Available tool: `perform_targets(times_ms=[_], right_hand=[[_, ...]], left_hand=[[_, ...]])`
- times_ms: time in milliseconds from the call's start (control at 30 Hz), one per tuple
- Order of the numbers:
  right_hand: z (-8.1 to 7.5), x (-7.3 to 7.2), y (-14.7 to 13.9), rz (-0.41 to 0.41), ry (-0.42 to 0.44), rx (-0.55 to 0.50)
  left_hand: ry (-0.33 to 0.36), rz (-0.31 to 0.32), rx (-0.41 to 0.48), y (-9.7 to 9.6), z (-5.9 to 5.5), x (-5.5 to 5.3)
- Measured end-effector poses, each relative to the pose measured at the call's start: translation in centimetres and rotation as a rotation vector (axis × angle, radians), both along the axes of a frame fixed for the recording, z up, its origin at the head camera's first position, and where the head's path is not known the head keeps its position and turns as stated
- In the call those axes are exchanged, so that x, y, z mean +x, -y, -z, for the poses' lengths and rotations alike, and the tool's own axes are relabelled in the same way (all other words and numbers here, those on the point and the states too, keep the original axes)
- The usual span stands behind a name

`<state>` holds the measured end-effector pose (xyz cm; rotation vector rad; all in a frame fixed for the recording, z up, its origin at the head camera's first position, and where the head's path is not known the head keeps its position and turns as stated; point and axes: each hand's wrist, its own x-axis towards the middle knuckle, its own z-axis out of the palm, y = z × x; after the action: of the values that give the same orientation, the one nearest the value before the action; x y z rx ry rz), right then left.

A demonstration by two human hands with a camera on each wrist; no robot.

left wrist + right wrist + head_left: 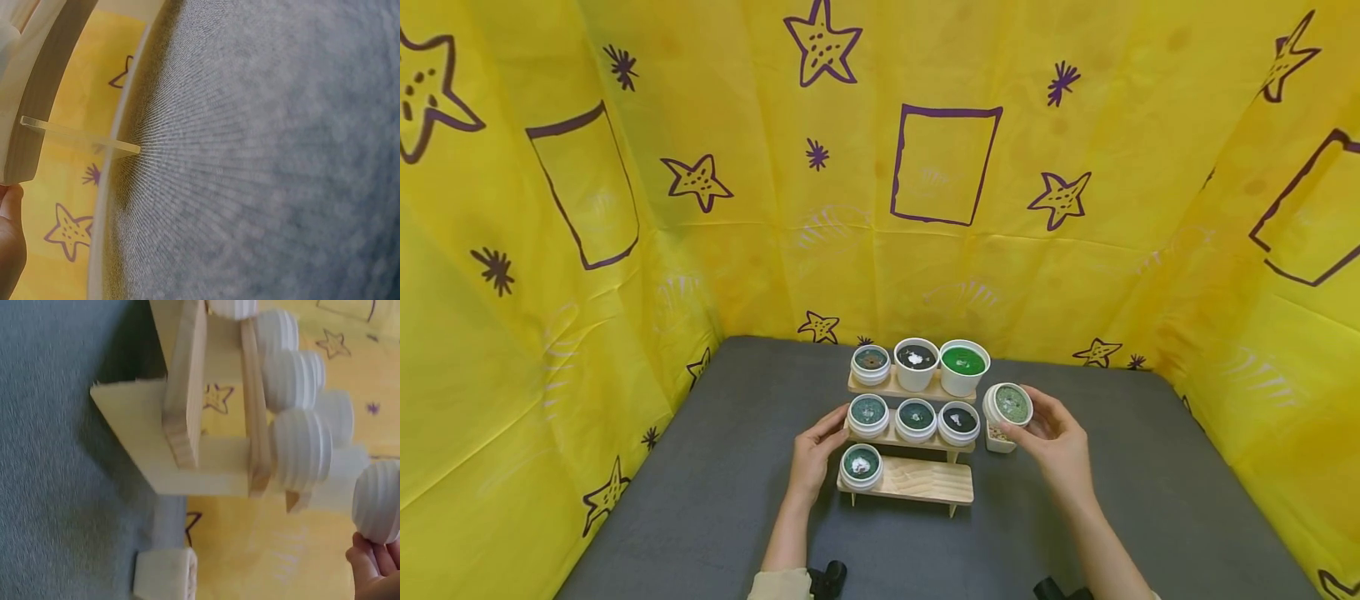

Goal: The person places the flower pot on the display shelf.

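A tiered wooden stand [925, 481] holds several white pots in three rows. My right hand [1051, 429] grips a ribbed white pot [1011, 405] with a speckled green surface, raised just right of the stand. In the right wrist view, fingertips [369, 556] hold this pot [377, 501] from below. My left hand [815, 454] touches the left end of the middle shelf, beside a pot with a dark teal surface [868, 414]. The left wrist view shows only a fingertip [11, 203] against the board [37, 106]; the other fingers are out of frame.
A small squarish white container [1000, 442] with grainy contents stands on the grey table [715, 500], partly hidden behind the held pot. One pot [861, 467] sits at the left of the front shelf. Yellow patterned cloth [865, 250] surrounds the table at the back and sides.
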<state>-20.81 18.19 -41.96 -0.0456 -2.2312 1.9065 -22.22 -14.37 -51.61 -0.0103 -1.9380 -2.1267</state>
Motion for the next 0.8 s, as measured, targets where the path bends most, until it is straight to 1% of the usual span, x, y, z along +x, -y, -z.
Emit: perform_targets(times_ms=[100, 233, 533, 800], right_hand=[[0.0, 0.6, 0.7, -0.054, -0.05, 0.029], [0.3, 1.2, 1.5, -0.144, -0.105, 0.024], [1.1, 2.2, 3.3, -0.276, -0.13, 0.076], [2.1, 3.0, 4.5, -0.373, -0.165, 0.077]], left_hand=[[0.006, 0.004, 0.003, 0.0, 0.0, 0.0], [0.008, 0.009, 0.004, 0.0, 0.1, 0.0], [0.01, 0.006, 0.001, 0.1, 0.0, 0.0], [0.014, 0.008, 0.002, 0.0, -0.2, 0.0]])
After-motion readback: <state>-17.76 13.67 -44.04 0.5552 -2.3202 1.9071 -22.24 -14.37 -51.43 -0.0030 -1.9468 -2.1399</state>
